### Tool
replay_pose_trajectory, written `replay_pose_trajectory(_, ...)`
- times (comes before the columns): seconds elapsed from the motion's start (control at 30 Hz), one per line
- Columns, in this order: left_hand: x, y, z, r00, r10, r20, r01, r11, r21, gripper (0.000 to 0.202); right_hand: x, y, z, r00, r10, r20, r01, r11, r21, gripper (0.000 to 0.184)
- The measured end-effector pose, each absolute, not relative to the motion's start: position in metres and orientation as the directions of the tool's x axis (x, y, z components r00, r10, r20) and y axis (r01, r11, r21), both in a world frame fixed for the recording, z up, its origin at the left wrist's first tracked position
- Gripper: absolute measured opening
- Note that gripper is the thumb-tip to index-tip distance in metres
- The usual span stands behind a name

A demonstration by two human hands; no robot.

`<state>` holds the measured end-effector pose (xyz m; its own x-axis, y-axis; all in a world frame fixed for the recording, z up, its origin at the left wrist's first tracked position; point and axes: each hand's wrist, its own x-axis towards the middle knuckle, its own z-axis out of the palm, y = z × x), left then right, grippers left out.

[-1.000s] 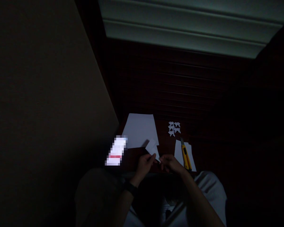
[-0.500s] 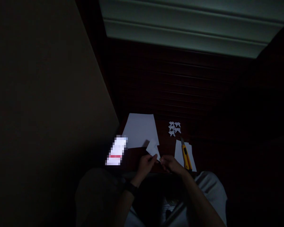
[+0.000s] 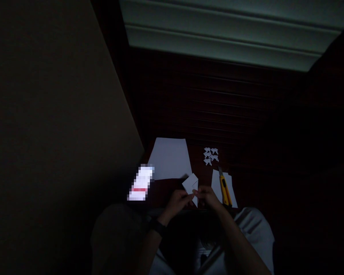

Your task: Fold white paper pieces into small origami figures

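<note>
Between my hands is a small folded piece of white paper, kite-shaped, its lower tip pointing toward me. My left hand, with a dark band on the wrist, pinches it from the left side. From the right, my right hand grips it with thumb and finger close to the left thumb. Fine creases on the paper are too dim to make out. Just right of my right hand, a yellow utility knife with its blade out lies across white paper pieces.
A large white sheet lies on the dark table behind my hands. To its left a bright, pixelated phone-like screen glows. Several small folded paper figures sit at the back right. A wall rises on the left.
The folded paper has turned and shifted slightly right and toward me, its lower tip now showing below my fingers. My hands have drawn closer together on it.
</note>
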<state>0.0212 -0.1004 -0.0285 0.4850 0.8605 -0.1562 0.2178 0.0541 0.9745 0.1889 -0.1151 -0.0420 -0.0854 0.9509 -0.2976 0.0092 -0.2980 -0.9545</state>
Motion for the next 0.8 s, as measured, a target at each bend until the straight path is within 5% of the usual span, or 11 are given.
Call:
replay_pose_trajectory(0.33,0.009,-0.094,-0.023,0.625,0.72,-0.302,0.189,0.236,0.953,0.037,0.193,-0.117,-0.033,-0.08,0.956,-0.281,-0.109,-0.288,-0.951,0.032)
replay_pose_trajectory(0.8,0.005,-0.09,-0.02,0.655,0.687,-0.314,0.135,0.302,0.944,0.031,0.197,-0.114,-0.036,-0.078,0.955,-0.285,-0.184,-0.295,-0.938,0.027)
